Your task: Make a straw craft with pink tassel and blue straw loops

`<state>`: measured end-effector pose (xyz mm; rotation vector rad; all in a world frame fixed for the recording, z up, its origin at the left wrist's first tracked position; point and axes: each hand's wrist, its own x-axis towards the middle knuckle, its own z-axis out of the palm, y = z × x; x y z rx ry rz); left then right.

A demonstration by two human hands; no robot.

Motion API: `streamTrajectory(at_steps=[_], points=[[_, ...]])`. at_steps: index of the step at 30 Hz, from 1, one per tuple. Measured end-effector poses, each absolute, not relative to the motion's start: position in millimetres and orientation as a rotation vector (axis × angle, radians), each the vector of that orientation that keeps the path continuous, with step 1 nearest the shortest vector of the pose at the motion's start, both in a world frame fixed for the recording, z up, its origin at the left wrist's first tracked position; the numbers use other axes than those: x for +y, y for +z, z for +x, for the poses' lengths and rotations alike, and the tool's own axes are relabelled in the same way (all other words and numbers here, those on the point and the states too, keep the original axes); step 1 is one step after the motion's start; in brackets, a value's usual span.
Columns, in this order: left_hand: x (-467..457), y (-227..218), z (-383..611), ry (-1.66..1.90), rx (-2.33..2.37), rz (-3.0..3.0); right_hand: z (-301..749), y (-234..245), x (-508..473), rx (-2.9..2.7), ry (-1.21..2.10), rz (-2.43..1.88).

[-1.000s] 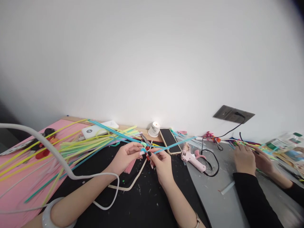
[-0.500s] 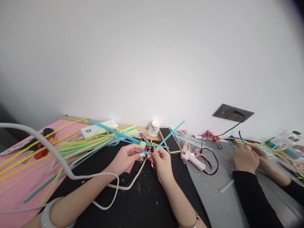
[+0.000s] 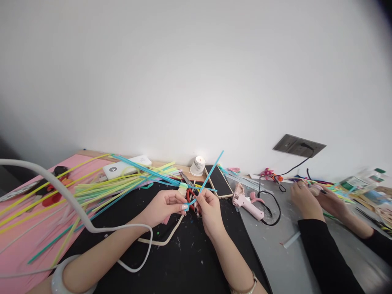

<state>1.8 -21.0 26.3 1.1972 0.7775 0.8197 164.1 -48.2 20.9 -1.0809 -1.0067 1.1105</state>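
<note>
Lower centre of the frame: the left hand (image 3: 167, 207) pinches the bent lower end of a blue stem (image 3: 211, 172) between thumb and fingertips, while the right hand (image 3: 208, 210) grips it just beside, its free length slanting up in front of the phone (image 3: 221, 179). Sound practice, in our judgement, is a firm left pinch close to the bend and small, even right-hand turns, lest the stem kink.

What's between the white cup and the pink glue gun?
The phone, in the head view; the blue pipe cleaner in the right hand also crosses that gap.
</note>
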Motion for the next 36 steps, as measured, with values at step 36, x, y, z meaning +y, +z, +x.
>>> streamTrajectory(at_steps=[36], points=[[-4.5, 16.8, -9.4, 1.057, 0.714, 0.650, 334.2, 29.7, -49.0, -1.295, 0.058, -2.600]])
